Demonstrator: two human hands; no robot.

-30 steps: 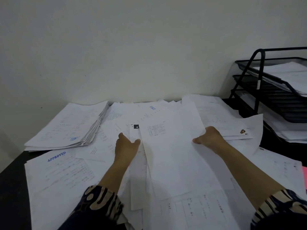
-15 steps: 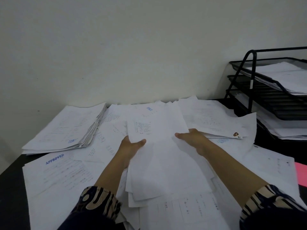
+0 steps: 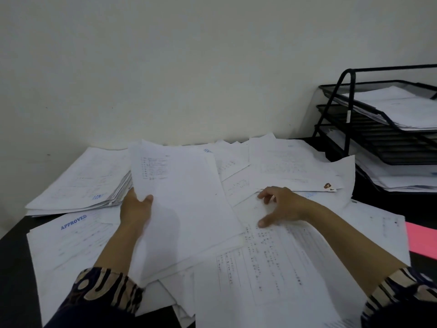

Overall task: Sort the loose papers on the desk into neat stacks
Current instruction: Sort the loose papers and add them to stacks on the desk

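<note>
Loose white papers (image 3: 279, 263) cover the dark desk (image 3: 11, 252). My left hand (image 3: 136, 209) grips a small bundle of white sheets (image 3: 186, 207) by its left edge and holds it lifted and tilted over the pile. My right hand (image 3: 281, 205) is free of the bundle, fingers spread, with fingertips resting on a printed sheet lying on the desk. A thick neat stack (image 3: 82, 183) lies at the back left. A sheet stamped APPROVED (image 3: 71, 235) lies front left.
A black wire three-tier letter tray (image 3: 378, 129) holding papers stands at the right against the wall. A pink sheet (image 3: 423, 240) pokes out at the right edge. The pale wall rises right behind the desk.
My right hand has let go of the bundle and dropped onto the papers at the right. My left hand has carried the bundle leftward, toward the thick stack.
</note>
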